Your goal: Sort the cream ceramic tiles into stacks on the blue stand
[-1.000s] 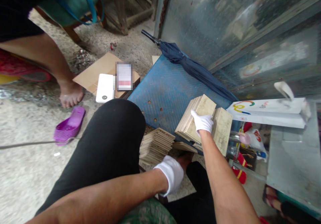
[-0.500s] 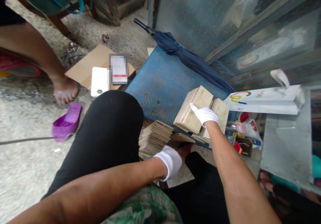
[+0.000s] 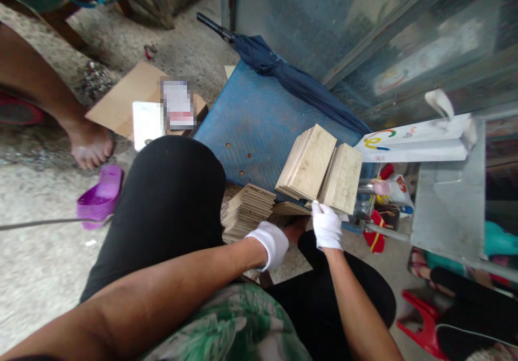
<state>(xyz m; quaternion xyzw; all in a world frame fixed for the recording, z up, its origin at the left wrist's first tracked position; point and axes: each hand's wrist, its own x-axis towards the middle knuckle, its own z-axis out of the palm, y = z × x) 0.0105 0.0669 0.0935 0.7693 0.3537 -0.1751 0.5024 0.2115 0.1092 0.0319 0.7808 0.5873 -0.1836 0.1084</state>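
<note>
Two leaning stacks of pale beige tiles rest on the near edge of a blue board. My right hand, in a white glove, sits just below the right-hand stack, with its fingers touching that stack's lower edge. A third, lower stack of tiles lies on the ground between my knees. My gloved left hand hangs next to it with fingers curled downward; whether it holds anything is hidden.
A folded dark blue umbrella lies along the board's far edge by a metal wall. White paper bag at right. Cardboard, a white box, a purple sandal and another person's bare foot are at left.
My right hand has come off the top of the left leaning stack and dropped to the lower edge of the right stack. The view shifted slightly down and right.
</note>
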